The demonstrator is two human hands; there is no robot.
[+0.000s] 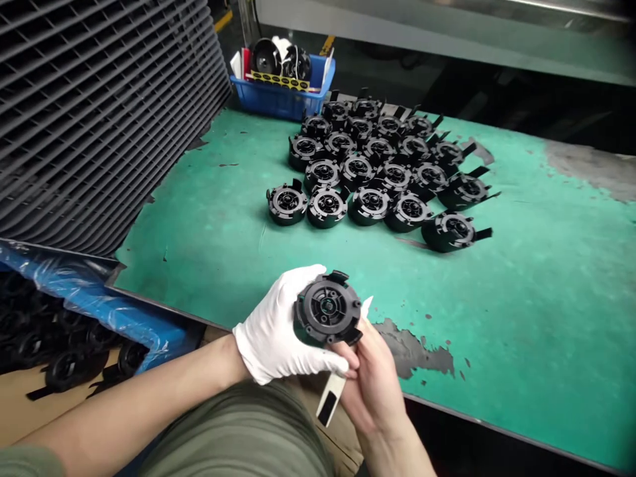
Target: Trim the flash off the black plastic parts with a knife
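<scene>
My left hand (283,331), in a white glove, is wrapped round a round black plastic housing (328,308). The housing's open ribbed face points up toward me, and small tabs stick out from its rim. Close against its right side is my bare right hand (372,371), with its fingers curled under the part. A slim off-white tool handle (329,401) with a black patch pokes out below the right fingers. A pale pointed tip (367,307) shows above that hand; whether it belongs to the same tool I cannot tell.
Several similar black housings (371,202) stand in rows on the green worktop (521,298). Behind them sits a blue bin (278,99) with assorted items. A dark slatted panel (99,119) rises at left. Below it, more black parts (64,368) lie beside blue plastic wrap (124,324).
</scene>
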